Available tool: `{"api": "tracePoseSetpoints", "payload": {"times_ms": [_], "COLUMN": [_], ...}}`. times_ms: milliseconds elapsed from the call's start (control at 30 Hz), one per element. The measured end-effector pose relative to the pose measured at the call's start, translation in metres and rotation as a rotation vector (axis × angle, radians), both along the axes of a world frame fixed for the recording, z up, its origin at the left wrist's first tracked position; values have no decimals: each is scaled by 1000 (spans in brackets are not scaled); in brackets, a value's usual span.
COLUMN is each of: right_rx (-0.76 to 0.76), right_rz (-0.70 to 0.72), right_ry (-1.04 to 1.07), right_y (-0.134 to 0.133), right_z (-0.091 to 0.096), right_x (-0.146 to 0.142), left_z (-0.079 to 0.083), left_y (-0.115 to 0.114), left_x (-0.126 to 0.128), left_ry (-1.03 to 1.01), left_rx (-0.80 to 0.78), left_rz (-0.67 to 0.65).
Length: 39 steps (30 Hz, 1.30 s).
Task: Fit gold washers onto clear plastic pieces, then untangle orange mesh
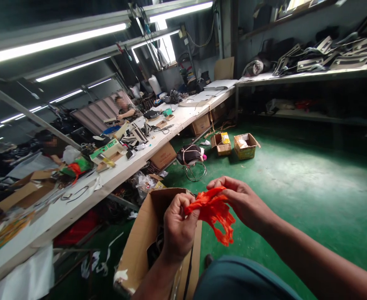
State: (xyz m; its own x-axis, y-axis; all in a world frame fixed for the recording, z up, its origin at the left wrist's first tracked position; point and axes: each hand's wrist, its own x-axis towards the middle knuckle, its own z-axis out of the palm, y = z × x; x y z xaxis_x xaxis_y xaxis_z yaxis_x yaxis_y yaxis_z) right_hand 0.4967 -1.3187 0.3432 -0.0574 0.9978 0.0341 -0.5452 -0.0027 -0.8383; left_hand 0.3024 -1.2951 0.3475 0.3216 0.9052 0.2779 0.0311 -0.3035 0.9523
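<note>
A crumpled orange-red plastic bag [214, 210] is stretched between my two hands in front of me. My left hand [180, 227] pinches its left end between thumb and fingers. At the upper right end, my right hand [241, 200] grips the bag with thumb and forefinger. The bag's loose, torn-looking part hangs below, with a hole through it. Beneath my left hand stands an open cardboard box [139, 233] with dark items inside, partly hidden by my hand and forearm.
A long white worktable [121, 179] runs along the left, loaded with tools and striped pieces. Two people sit beyond it. Small cartons [245, 146] and a stool [196, 171] with a black bundle stand on the green floor. A shelf [311, 73] at right holds striped pieces.
</note>
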Motion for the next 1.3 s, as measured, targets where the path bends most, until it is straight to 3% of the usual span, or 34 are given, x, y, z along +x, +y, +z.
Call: {"api": "tracePoseSetpoints", "payload": {"times_ms": [100,200,300,367,433,633,767,867,933,1067,1133,1200,1300], "right_rx": [-40,-74,-109,-108,-71,27,23,104,98,-127,-206,-232,-184], "right_rz": [60,80,117,135,161,250,58,-98,-119,-45,-37,-7,66], "right_ry": [215,299,212,58,-112,-339,-536,-681,-607,-17,184,214,92], "right_y": [-1,-3,-6,-8,-11,-13,-9,-4,-2,2,2,2,3], "right_z": [2,-3,-11,-13,-11,-7,-17,-22,-24,-27,-28,-29,-30], "right_x": [-6,-10,-10,-7,-4,0,3,7,9,15,19,22,25], "left_z": [-5,-2,6,12,16,14,15,20,20,11,3,-3,-6], "left_y": [0,-1,-1,-2,-3,-4,-1,1,3,12,17,21,25], "left_x": [2,11,17,18,17,15,13,8,3,-12,-19,-23,-29], "left_ry": [-76,-327,-577,-635,-625,-493,-480,-462,-355,27,96,83,-35], "left_rx": [-123,-266,-540,-700,-755,-695,-556,-573,-528,-241,-217,-267,-367], "left_rz": [19,58,158,179,171,110,190,175,157,214,218,221,271]}}
